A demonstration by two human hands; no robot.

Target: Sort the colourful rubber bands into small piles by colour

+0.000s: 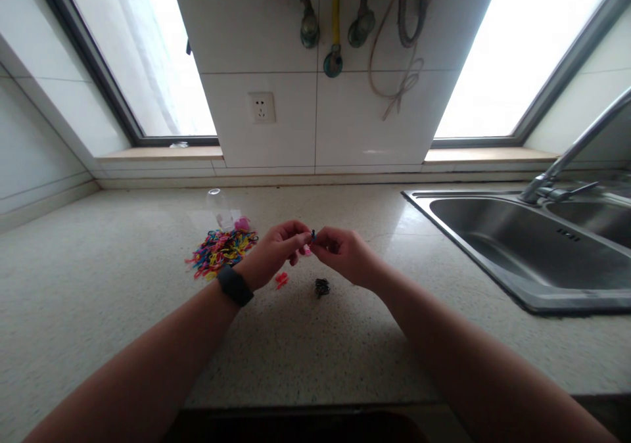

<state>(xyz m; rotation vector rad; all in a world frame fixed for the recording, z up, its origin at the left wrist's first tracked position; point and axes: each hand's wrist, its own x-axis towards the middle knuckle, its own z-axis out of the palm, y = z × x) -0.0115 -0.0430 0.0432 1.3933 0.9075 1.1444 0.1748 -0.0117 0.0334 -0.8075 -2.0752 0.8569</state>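
My left hand [286, 249], with a dark watch on its wrist, and my right hand [345, 252] meet fingertip to fingertip above the counter. Both are closed in a pinch on a small dark rubber band [313, 235]; its exact shape is partly hidden by the fingers. Just below my hands lies a small black clump of rubber bands [322, 288]. Some red-orange rubber bands [281, 280] rest beside my left wrist, and a few pink ones [306, 250] show behind my fingers. Left of my left hand spreads a large multicoloured pile of rubber bands [221, 252].
A clear container [220, 208] lies behind the pile, beside a pink piece [242, 224]. At the right, a steel sink [473, 259] with a faucet [562, 160] is set into the speckled counter [123, 298]. Hoses and a socket [261, 108] are on the tiled wall.
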